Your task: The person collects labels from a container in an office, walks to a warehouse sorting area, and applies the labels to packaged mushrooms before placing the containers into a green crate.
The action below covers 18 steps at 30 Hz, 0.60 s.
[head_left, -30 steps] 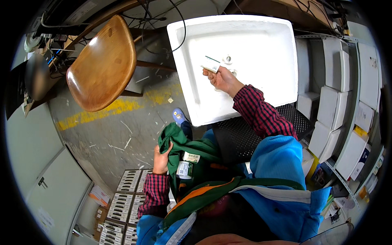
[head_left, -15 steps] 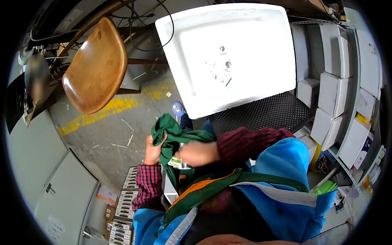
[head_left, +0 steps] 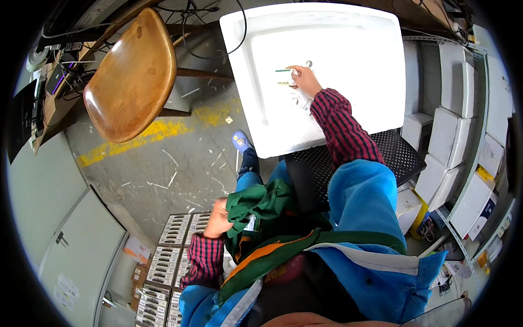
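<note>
My right hand [head_left: 306, 82] reaches into a large white foam box [head_left: 239, 82], its fingers pinching a small white-and-green carton [head_left: 284, 77]. Just below that hand, a little glassy item with a round grey top [head_left: 295, 101] stands on the foam floor; a similar round top [head_left: 309, 64] shows above the fingers. My left hand [head_left: 219, 219] is closed around the gathered edge of a green apron [head_left: 261, 201] with orange trim, close to my body. Inside the apron's fold a small white-and-green piece [head_left: 251, 223] peeks out; the rest of the fold's contents is hidden.
Under the foam box is a black perforated stand [head_left: 389, 155]. A wooden chair [head_left: 133, 76] stands at left, with a black cable [head_left: 245, 27] looping over the foam box's corner. Shelves with white boxes [head_left: 447, 136] line the right. Stacked cartons [head_left: 155, 305] sit lower left near a door [head_left: 71, 261].
My right hand has gone from the apron's fold up into the foam box with the small carton. My left hand has moved slightly down and right, still gripping the apron.
</note>
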Motion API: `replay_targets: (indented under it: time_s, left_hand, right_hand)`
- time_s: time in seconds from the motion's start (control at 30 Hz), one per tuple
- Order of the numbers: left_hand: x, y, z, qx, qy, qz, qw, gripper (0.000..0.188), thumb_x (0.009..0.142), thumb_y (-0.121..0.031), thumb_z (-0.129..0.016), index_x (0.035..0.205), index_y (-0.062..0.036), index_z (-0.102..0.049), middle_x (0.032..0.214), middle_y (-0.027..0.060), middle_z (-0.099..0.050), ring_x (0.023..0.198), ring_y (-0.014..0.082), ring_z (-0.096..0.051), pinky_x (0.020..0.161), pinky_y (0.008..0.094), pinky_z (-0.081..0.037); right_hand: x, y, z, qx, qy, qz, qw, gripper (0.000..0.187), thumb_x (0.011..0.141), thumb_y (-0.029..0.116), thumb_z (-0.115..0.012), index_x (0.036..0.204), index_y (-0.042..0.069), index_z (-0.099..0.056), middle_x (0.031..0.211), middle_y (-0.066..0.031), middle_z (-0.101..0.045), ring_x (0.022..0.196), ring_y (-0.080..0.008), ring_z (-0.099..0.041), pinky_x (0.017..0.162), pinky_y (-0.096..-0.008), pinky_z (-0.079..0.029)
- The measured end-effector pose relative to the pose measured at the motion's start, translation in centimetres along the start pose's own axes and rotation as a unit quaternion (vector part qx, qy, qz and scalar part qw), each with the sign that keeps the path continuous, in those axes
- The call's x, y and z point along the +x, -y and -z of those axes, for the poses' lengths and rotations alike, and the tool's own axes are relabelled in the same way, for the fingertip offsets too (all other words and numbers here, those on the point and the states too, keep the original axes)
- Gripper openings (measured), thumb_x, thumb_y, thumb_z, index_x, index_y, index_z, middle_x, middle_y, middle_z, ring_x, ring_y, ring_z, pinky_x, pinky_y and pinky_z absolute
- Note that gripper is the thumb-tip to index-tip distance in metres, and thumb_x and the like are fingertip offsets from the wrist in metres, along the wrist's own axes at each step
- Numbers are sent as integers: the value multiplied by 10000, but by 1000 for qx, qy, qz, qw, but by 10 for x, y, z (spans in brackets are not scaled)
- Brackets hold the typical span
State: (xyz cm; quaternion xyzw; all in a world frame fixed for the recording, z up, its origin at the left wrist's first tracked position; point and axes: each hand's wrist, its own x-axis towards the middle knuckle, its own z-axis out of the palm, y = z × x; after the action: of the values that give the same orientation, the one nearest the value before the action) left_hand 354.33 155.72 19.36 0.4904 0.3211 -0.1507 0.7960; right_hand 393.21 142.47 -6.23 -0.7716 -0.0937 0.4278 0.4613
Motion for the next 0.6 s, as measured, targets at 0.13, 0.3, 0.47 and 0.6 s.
replay_targets:
  time_s: [0.13,0.3,0.47,0.6]
  left_hand:
    - [5,2,3,-10,-48,-13,999,136,809,14,-660,942,3,-686,910,19,-683,820,92,-597,738,253,-484]
    - [6,-2,-1,-5,-62,-19,998,139,811,12,-666,948,6,-689,910,22,-688,813,83,-596,745,251,-479]
    - [4,-1,0,-2,-77,-27,997,134,811,7,-672,943,6,-692,915,23,-691,813,81,-598,749,250,-480]
    - [3,0,2,-2,-73,-42,996,136,815,5,-670,948,4,-692,925,23,-691,815,79,-598,751,250,-481]
  right_hand:
    - [-44,49,7,176,75,-126,973,278,950,59,-471,1195,-46,-549,941,-119,-665,680,-129,-647,638,-227,-569]
    - [-82,83,9,186,75,-117,973,295,952,79,-480,1217,-32,-546,986,-143,-659,735,-126,-646,646,-222,-554]
    - [-95,91,12,196,72,-65,976,317,957,107,-499,1258,18,-545,986,-116,-664,744,-117,-644,654,-218,-549]
    - [-102,99,10,179,66,-25,981,309,964,96,-487,1260,53,-560,967,-87,-672,742,-105,-641,646,-212,-542]
